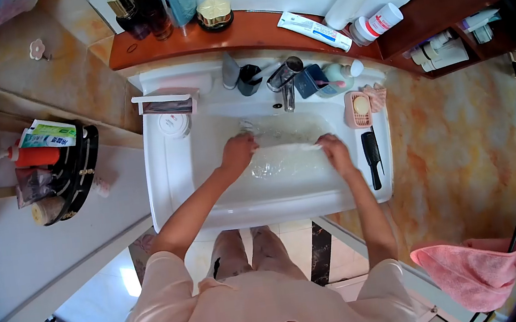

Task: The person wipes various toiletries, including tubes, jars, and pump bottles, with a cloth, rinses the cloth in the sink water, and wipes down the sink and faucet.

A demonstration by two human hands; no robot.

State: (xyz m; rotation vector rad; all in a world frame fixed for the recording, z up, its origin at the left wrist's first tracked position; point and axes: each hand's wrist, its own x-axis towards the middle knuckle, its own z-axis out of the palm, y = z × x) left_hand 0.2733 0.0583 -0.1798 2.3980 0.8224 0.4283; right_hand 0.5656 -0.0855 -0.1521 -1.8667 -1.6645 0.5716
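Observation:
A whitish, thin cloth-like item (288, 148) is stretched between my two hands, over cloudy water in the white sink (172, 171). My left hand (241, 153) is closed on its left end, and my right hand (334, 151) pinches its right end. Below the item, ripples and bright glints show on the water. What the item is exactly cannot be made out. Behind my hands stands the metal faucet (287, 80), its spout pointing toward the basin.
On the sink's right rim are a pink soap dish (358, 110) and a black comb (371, 153). A round white container (173, 125) sits at the left. Behind, bottles and tubes line a reddish shelf (254, 26). A pink towel (471, 270) hangs lower right.

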